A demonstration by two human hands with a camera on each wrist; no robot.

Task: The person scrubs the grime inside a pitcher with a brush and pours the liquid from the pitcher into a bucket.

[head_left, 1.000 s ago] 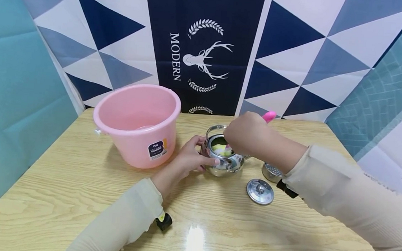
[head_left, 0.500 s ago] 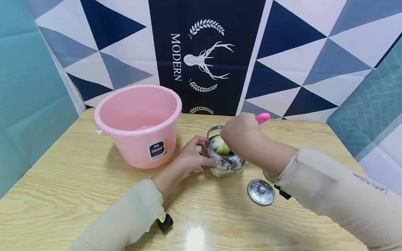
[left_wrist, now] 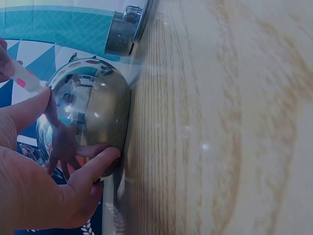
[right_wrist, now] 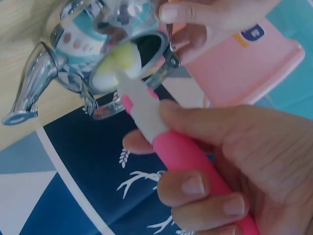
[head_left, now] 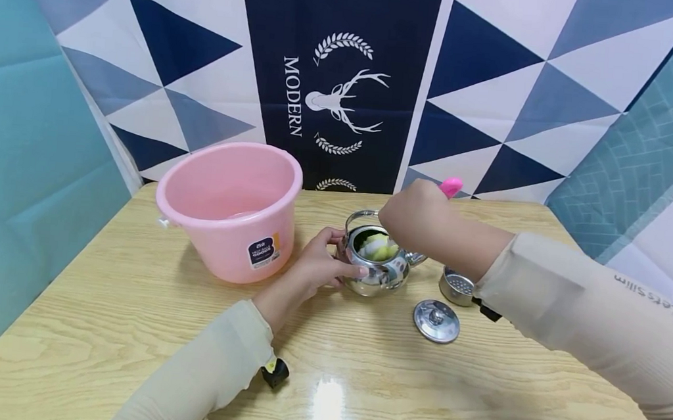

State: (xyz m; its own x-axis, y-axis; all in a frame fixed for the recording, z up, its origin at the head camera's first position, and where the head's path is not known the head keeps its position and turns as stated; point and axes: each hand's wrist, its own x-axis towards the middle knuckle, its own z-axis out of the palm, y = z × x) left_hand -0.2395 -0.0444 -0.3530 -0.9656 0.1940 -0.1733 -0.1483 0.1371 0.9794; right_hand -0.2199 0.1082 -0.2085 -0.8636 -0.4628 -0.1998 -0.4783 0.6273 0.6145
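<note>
A shiny steel teapot (head_left: 375,282) stands without its lid on the wooden table. My left hand (head_left: 322,261) grips its left side, thumb at the front and fingers round the body. My right hand (head_left: 418,215) is above the pot's mouth, its fingers curled round the pink and white handle (right_wrist: 181,154) of a sponge brush. The brush's yellow and white sponge head (right_wrist: 120,63) is inside the opening, its lower part hidden by the pot. The spout (right_wrist: 34,90) points away from my left hand, and the raised hoop handle (head_left: 362,213) is partly behind my right hand.
Right of the teapot lie its steel lid (head_left: 436,321) and a perforated steel strainer (head_left: 457,288), partly under the right forearm. A large pink bucket (head_left: 265,214) stands at the left. A patterned cloth (head_left: 339,105) hangs behind the table (head_left: 142,340).
The right hand dipped left and down with the sponge brush, then came back up to the right. The sponge head shifted within the pot. The left hand and teapot stayed in place.
</note>
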